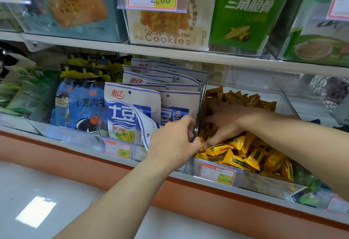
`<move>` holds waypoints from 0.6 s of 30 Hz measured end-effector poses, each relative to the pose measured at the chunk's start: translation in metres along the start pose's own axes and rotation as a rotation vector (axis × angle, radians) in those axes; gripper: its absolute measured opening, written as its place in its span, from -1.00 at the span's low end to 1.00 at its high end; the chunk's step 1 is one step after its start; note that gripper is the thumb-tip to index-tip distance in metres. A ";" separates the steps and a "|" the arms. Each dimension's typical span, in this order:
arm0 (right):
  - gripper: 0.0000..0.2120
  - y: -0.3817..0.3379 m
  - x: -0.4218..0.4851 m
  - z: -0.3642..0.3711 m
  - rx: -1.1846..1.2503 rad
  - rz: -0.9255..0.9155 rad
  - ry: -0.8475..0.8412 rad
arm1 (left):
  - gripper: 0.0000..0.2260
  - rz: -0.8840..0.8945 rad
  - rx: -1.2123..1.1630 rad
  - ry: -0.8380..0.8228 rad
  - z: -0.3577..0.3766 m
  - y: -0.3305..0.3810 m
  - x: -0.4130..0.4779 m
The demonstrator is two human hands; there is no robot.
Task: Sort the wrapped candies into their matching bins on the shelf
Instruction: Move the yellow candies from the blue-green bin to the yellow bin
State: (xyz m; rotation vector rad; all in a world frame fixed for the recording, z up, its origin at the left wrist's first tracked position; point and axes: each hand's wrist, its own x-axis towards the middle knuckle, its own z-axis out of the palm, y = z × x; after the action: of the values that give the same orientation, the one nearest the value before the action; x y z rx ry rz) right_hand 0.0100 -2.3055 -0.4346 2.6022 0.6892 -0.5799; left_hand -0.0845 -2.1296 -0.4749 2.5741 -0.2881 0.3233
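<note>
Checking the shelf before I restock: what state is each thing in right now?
clear bin, holds a pile, left wall gripped.
yellow candies, wrapped, piled loose in the bin.
left hand, grips the bin's left wall.
right hand, fingers bent into the candies; grip unclear.
front white-blue packet, flopped forward.

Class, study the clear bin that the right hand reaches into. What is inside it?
Yellow wrapped candies fill the clear bin, with the right hand among them. Whatever lies under the hand and the top layer is covered.
</note>
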 end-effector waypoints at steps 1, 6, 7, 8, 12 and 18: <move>0.08 -0.001 0.001 0.000 0.004 -0.001 -0.022 | -0.69 0.002 0.000 0.001 0.000 0.000 0.000; 0.13 -0.006 0.007 -0.005 -0.058 0.002 -0.069 | -0.69 0.011 -0.008 0.014 0.000 -0.002 0.001; 0.10 -0.006 0.009 -0.006 -0.054 -0.001 -0.084 | -0.69 0.014 -0.010 0.019 0.000 -0.002 0.001; 0.08 -0.006 0.011 -0.007 -0.031 -0.005 -0.104 | -0.68 0.017 -0.015 0.023 0.001 -0.003 0.000; 0.04 -0.011 0.021 -0.006 0.050 0.003 -0.196 | -0.68 0.015 -0.018 0.022 0.001 -0.002 0.003; -0.26 -0.014 0.039 -0.004 0.144 -0.017 -0.189 | -0.70 0.006 -0.018 0.012 0.002 -0.003 0.004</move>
State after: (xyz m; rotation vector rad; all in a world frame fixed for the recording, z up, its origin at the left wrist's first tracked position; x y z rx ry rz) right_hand 0.0346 -2.2779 -0.4535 2.6279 0.6298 -0.8983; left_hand -0.0797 -2.1287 -0.4774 2.5532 -0.2930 0.3371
